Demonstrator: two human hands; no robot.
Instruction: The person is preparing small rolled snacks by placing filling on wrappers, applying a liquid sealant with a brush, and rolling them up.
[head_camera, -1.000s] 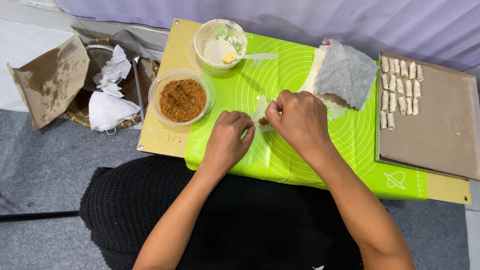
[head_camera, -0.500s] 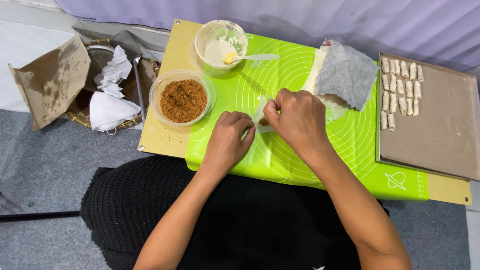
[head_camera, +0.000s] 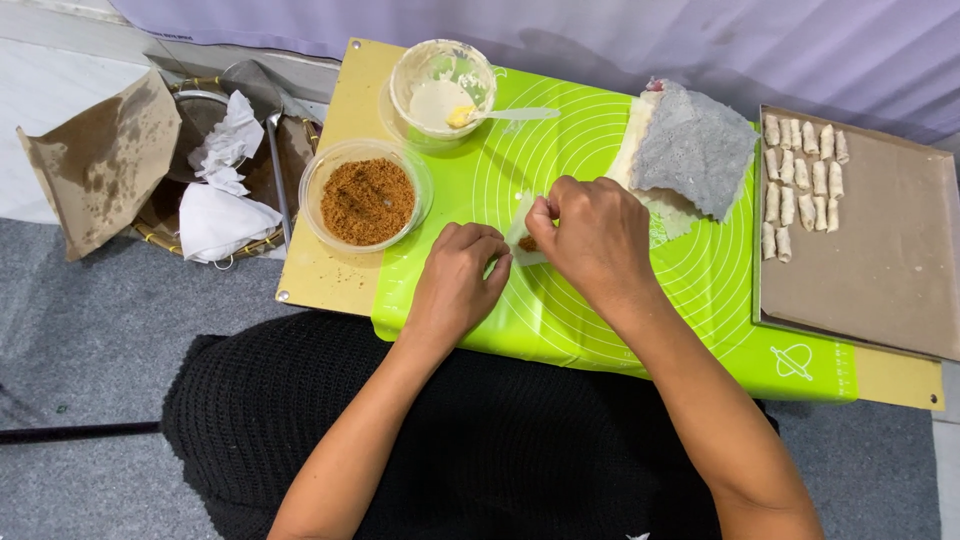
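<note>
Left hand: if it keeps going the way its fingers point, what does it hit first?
The left hand points up and right, so it would likely first meet the small pale wrapper pinched by the right hand, then that hand itself. Depth is unclear.

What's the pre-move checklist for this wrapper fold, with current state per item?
1. Both hands on the wrapper: ok. Left hand at its near edge, right hand pinching the top.
2. Filling inside the wrapper: ok, a brown spot shows at the fold; amount cannot tell.
3. Wrapper lying on the green mat: ok.
4. Bowl of brown filling stocked and close by: ok.
5. Paste bowl with spoon within reach: ok.
6. Space on the tray for more rolls: ok, mostly bare.
7. Wrapper stack under the grey cloth: count cannot tell.
</note>
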